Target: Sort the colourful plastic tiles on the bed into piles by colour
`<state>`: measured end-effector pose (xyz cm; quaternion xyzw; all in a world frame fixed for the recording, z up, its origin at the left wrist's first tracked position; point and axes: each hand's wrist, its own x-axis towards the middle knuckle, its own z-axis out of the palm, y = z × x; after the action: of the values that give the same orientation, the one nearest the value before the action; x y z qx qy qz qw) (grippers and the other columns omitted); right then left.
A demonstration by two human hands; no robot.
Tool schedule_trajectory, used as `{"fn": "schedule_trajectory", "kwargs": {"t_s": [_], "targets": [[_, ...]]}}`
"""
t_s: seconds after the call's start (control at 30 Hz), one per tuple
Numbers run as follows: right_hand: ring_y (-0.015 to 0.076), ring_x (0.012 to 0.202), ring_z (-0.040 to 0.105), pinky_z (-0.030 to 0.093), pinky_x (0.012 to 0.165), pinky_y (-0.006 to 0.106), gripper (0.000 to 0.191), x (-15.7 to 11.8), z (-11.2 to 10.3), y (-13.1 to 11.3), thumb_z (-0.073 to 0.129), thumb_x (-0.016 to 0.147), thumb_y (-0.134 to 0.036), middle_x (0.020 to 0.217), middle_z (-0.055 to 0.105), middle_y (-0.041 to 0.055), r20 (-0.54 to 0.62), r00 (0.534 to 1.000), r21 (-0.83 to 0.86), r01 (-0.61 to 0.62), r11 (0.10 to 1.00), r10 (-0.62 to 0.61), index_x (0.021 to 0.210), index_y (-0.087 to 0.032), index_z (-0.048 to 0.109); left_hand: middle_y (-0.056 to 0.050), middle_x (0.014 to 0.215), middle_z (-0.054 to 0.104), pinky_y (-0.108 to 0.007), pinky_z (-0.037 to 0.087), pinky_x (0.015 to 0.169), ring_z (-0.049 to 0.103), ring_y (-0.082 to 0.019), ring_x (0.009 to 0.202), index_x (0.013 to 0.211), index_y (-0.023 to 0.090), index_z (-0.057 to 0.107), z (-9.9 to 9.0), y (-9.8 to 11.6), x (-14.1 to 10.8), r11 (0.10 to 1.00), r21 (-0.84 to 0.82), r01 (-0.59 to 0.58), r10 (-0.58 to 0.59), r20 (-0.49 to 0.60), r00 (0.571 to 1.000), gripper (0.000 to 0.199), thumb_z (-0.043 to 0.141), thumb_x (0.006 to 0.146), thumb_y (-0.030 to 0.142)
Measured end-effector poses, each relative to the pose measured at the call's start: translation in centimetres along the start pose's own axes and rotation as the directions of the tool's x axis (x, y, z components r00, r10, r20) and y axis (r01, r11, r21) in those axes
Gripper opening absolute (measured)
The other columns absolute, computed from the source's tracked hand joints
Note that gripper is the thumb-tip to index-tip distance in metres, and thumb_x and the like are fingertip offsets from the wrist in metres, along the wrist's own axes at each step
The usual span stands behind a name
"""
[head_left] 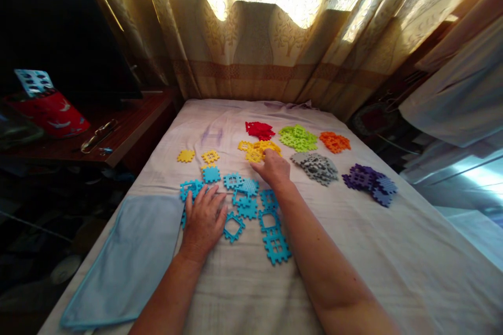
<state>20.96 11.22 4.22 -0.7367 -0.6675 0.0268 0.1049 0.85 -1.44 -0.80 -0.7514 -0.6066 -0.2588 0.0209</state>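
My left hand (pixel 204 217) lies palm down with its fingers spread over blue notched pieces (pixel 191 189) at the left of the blue group. My right hand (pixel 275 168) reaches to the yellow pile (pixel 257 152), its fingertips bent down at the pile's right edge; what they hold, if anything, is hidden. More blue pieces (pixel 248 208) and a blue window piece (pixel 276 247) are spread between and beside my arms. Two separate yellow pieces, one solid (pixel 186 156) and one with openings (pixel 210 156), lie at the left.
Red (pixel 260 130), lime green (pixel 298 138), orange (pixel 335 142), grey (pixel 317 168) and purple (pixel 363 177) piles lie behind and to the right on the pale sheet. A folded light-blue cloth (pixel 129 261) is at the left. A wooden desk (pixel 137 115) holds a red container (pixel 53 112).
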Motion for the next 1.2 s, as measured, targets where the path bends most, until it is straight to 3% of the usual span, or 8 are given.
{"fn": "schedule_trajectory", "kwargs": {"t_s": [0.17,0.33,0.57,0.67,0.8,0.93,1.1,1.2], "targets": [[0.0285,0.103,0.066,0.050,0.084,0.038,0.054,0.1,0.0,0.4,0.064,0.085,-0.054,0.116,0.068,0.0141,-0.009,0.999,0.042,-0.038,0.998,0.038,0.125,-0.018,0.056,-0.007,0.135,0.063,-0.065,0.024,0.116,0.049,-0.032,0.134,0.114,0.025,0.068,0.0,0.0,0.0,1.000,0.001,0.001,-0.001,0.002,1.000,0.027,0.050,0.093,0.030],[0.0243,0.104,0.065,0.050,0.087,0.037,0.033,-0.1,0.1,-2.3,0.052,0.094,-0.036,0.118,0.068,0.0095,-0.035,0.979,0.153,0.204,0.967,-0.201,0.122,-0.022,0.062,-0.007,0.135,0.063,-0.065,0.022,0.117,0.049,-0.032,0.134,0.114,0.025,0.068,0.0,0.0,0.0,1.000,0.000,-0.003,0.003,-0.012,1.000,0.028,0.050,0.094,0.029],[0.0217,0.119,0.057,0.044,0.102,0.035,0.041,0.0,2.6,-7.6,0.054,0.091,-0.026,0.132,0.062,0.0082,0.047,0.740,0.276,0.636,0.720,-0.671,0.131,-0.026,0.063,-0.011,0.138,0.061,-0.065,0.018,0.117,0.047,-0.033,0.135,0.121,0.023,0.065,0.0,0.0,0.0,0.996,0.046,0.077,-0.071,-0.116,0.991,0.033,0.049,0.093,0.028],[0.0204,0.117,0.058,0.044,0.102,0.033,0.036,0.0,3.2,-7.6,0.052,0.088,-0.016,0.128,0.065,0.0067,0.076,0.722,0.301,0.641,0.706,-0.688,0.117,-0.024,0.072,-0.014,0.144,0.055,-0.064,0.020,0.117,0.044,-0.034,0.138,0.128,0.019,0.061,0.2,-0.1,0.0,0.991,0.066,0.118,-0.106,-0.162,0.981,0.039,0.049,0.093,0.029],[0.0181,0.111,0.063,0.047,0.097,0.028,0.034,-0.2,2.5,-6.9,0.049,0.085,-0.009,0.119,0.070,0.0030,0.141,0.772,0.350,0.547,0.761,-0.620,0.094,-0.025,0.078,-0.014,0.145,0.054,-0.062,0.018,0.119,0.043,-0.033,0.139,0.132,0.018,0.060,0.4,0.0,0.0,0.990,0.061,0.127,-0.118,-0.132,0.984,0.042,0.049,0.093,0.031],[0.0201,0.115,0.061,0.048,0.097,0.031,0.038,-0.2,1.9,-7.5,0.052,0.088,-0.017,0.127,0.066,0.0041,0.114,0.828,0.270,0.505,0.820,-0.548,0.120,-0.027,0.070,-0.011,0.141,0.059,-0.063,0.016,0.119,0.045,-0.033,0.138,0.125,0.022,0.065,0.1,0.2,0.1,0.992,0.038,0.123,-0.120,-0.070,0.990,0.037,0.048,0.093,0.030],[0.0220,0.121,0.058,0.047,0.100,0.032,0.044,0.8,2.1,-8.8,0.062,0.085,-0.029,0.136,0.062,0.0048,0.181,0.722,0.205,0.636,0.744,-0.667,0.129,-0.028,0.064,-0.012,0.139,0.060,-0.066,0.017,0.118,0.046,-0.034,0.137,0.124,0.022,0.066,-0.2,0.2,0.1,0.993,0.008,0.121,-0.120,-0.047,0.992,0.037,0.049,0.093,0.030],[0.0225,0.118,0.060,0.047,0.097,0.032,0.042,1.4,2.2,-8.9,0.064,0.084,-0.034,0.131,0.065,0.0059,0.210,0.703,0.163,0.660,0.733,-0.680,0.126,-0.027,0.066,-0.012,0.139,0.060,-0.066,0.017,0.118,0.046,-0.034,0.137,0.125,0.022,0.065,-0.1,0.1,0.1,0.993,0.010,0.120,-0.119,-0.049,0.992,0.037,0.049,0.093,0.029]]}}
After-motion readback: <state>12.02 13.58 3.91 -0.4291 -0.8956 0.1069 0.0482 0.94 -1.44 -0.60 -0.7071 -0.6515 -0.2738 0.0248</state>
